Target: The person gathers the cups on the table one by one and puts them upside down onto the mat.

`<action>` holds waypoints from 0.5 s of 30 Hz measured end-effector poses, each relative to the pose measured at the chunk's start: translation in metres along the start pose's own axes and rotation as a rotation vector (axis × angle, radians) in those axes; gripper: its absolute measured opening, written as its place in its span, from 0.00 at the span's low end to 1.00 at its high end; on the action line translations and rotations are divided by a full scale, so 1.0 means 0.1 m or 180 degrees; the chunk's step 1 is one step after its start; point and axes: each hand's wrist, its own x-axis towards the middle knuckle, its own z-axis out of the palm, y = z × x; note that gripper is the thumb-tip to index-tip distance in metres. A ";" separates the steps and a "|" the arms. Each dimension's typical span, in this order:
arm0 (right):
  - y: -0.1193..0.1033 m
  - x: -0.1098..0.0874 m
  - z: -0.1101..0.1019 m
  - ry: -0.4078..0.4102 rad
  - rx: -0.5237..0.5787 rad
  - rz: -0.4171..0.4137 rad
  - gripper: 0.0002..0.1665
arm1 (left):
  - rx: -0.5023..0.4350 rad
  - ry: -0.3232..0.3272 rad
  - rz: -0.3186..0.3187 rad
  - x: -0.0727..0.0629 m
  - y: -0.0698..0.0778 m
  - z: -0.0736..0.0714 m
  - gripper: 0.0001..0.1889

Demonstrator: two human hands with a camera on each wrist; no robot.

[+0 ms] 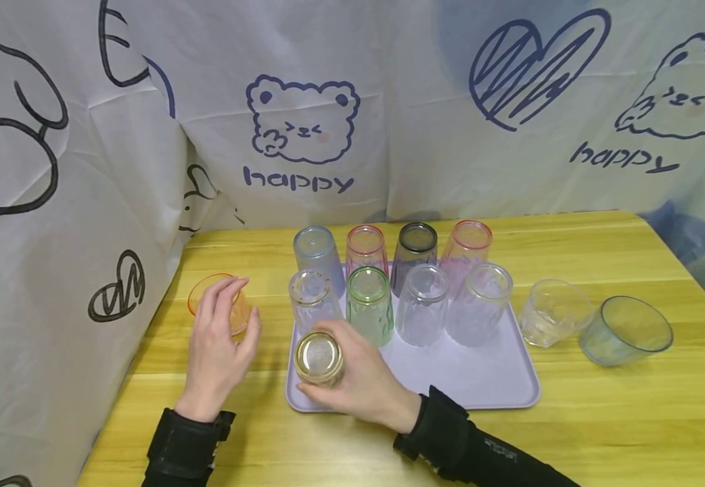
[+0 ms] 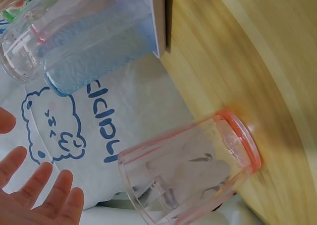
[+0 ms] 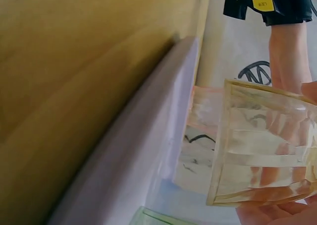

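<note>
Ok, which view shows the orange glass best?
The left wrist view: the orange glass appears nearly whole and uncovered. In the head view the left hand partly covers it; the right wrist view shows only a faint part past the tray.

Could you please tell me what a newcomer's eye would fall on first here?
Probably the two rows of four upside-down glasses on the pale purple tray. Near the tray's front left corner, the right hand grips an amber glass. Behind the table, a white cloth carries bold blue bear drawings.
</note>
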 end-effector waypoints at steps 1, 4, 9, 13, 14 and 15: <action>0.00 0.00 0.01 -0.0032 -0.0018 0.0045 0.45 | 0.0006 -0.0006 -0.0011 0.00 0.00 0.00 0.23; 0.00 -0.02 0.04 -0.0111 -0.0093 0.0174 0.45 | 0.0020 -0.0016 -0.0024 -0.01 -0.02 0.00 0.23; 0.01 -0.02 0.08 -0.0241 -0.0172 0.0380 0.45 | 0.0036 -0.0026 -0.0016 -0.03 -0.04 0.00 0.23; 0.03 -0.03 0.11 -0.0301 -0.0188 0.0472 0.45 | 0.0039 -0.0057 -0.0025 -0.04 -0.06 0.01 0.24; 0.03 -0.03 0.11 -0.0313 -0.0195 0.0487 0.44 | 0.0039 -0.0069 -0.0031 -0.05 -0.07 0.02 0.24; 0.03 -0.03 0.12 -0.0326 -0.0199 0.0505 0.44 | 0.0041 -0.0080 -0.0040 -0.05 -0.07 0.02 0.24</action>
